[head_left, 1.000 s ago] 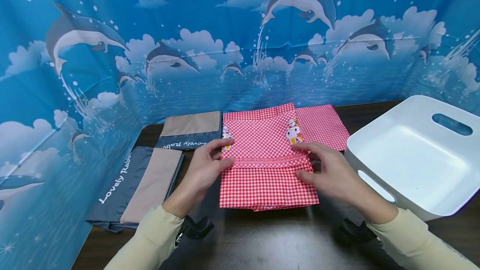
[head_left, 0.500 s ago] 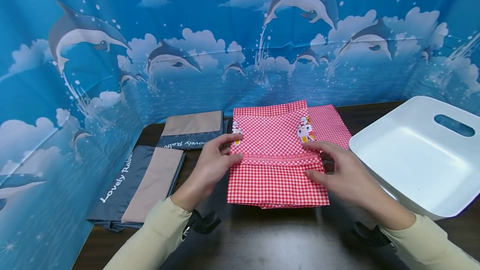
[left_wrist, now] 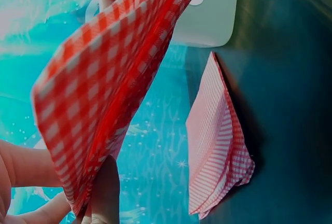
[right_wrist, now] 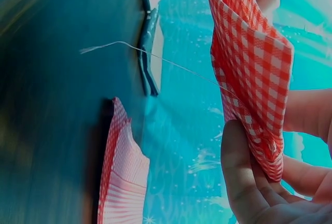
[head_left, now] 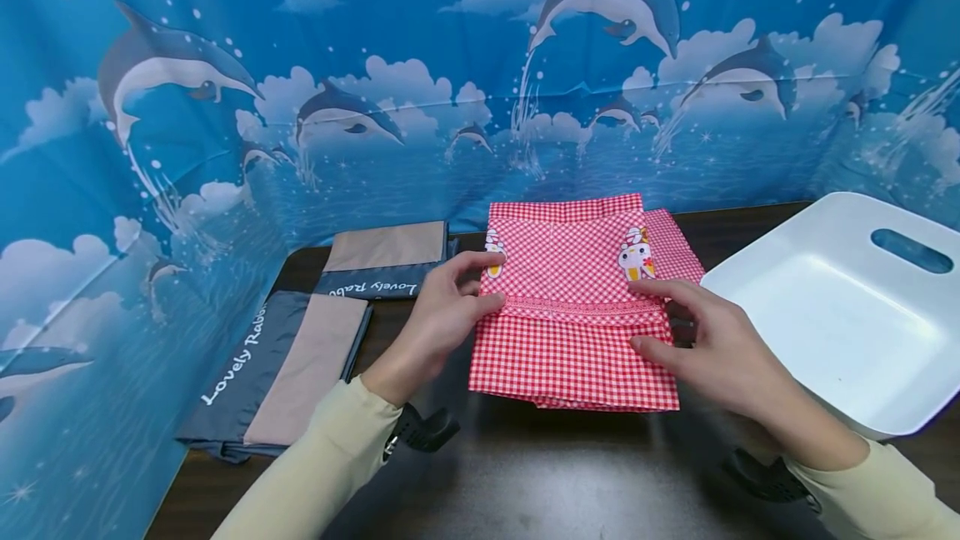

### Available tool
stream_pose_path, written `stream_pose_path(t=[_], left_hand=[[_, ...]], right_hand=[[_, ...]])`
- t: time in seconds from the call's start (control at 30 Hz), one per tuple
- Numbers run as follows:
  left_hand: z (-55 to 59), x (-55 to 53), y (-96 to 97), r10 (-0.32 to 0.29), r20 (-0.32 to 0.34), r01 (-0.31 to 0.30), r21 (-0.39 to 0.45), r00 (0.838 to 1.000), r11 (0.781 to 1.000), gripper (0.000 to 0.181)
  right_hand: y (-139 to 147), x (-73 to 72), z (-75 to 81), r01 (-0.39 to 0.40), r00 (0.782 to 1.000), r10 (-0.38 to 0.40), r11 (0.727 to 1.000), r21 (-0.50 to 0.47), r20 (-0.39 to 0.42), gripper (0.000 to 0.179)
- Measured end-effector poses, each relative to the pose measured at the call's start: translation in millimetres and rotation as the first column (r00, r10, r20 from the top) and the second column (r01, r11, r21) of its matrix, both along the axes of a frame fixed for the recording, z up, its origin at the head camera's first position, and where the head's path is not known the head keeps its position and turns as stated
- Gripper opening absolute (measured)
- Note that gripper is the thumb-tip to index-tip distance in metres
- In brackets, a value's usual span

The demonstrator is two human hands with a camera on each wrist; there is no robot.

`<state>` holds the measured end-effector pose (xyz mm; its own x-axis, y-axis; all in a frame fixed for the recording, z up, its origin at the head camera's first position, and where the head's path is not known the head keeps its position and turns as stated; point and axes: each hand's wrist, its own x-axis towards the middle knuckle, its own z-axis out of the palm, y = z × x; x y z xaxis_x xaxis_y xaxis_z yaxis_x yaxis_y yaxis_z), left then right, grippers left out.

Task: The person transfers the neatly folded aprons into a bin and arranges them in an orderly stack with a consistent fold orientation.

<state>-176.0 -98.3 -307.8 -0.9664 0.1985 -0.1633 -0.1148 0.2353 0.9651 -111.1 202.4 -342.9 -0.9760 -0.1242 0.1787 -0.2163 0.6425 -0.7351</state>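
The folded red checked cloth [head_left: 573, 357] is held above the counter [head_left: 555, 473], apart from the second checked cloth [head_left: 675, 240] lying there; its side edges are pinched by the left grip [head_left: 442, 319] and the right grip [head_left: 720, 348]. Crumpling is probably best avoided if both sides are held level and the layers pressed lightly.

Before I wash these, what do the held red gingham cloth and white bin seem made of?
Folded red gingham cloth: matte woven fabric, perhaps cotton; it creases softly. White bin: probably plastic, smooth and satiny, judging by its rounded edges and soft highlights.
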Motion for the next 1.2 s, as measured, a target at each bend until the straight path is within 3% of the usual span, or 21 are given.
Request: stream_pose_path(t=[0.23,0.57,0.97,1.2], left_hand=[[2.1,-4.7,11.5,-0.034,-0.036,0.035,0.024,0.999,0.999,0.041],[4.4,-12.8,32.4,-0.080,-0.062,0.082,0.029,0.995,0.996,0.041],[-0.3,-18.1,56.2,-0.120,-0.115,0.116,-0.036,0.986,0.993,0.042],[-3.7,-20.2,69.4,-0.127,-0.152,0.125,-0.018,0.980,0.992,0.044]], right_hand=[[8,4.5,-2.2,0.030,0.999,-0.030,0.999,-0.030,0.024,0.068],[26,15.0,-6.5,0.094,0.995,-0.094,0.995,-0.039,-0.012,0.072],[37,23.0,-11.6,0.193,0.979,-0.191,0.981,-0.021,0.075,0.080],[40,27.5,-13.8,0.254,0.963,-0.253,0.967,0.000,0.093,0.078]])
